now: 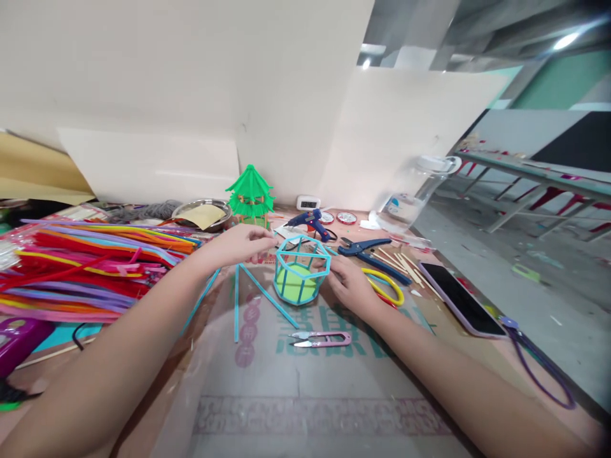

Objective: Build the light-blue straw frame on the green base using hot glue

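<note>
A small cage-like frame [301,264] of teal sticks with a light green round base stands in the middle of the table. My left hand [241,245] reaches to its upper left rim, fingers pinched together at the top edge. My right hand [348,285] rests against the frame's right side, fingers curled on its lower edge. Three loose teal sticks [236,302] lie just left of the frame. Pink thread snips [321,339] lie in front of it.
A big heap of coloured pipe cleaners [86,267] fills the left. Behind stand a green pagoda model [250,194], a metal bowl [203,213] and a blue glue gun [310,222]. To the right lie blue pliers [370,251], wooden sticks, yellow rings, a phone [461,299] and a plastic jar [413,197].
</note>
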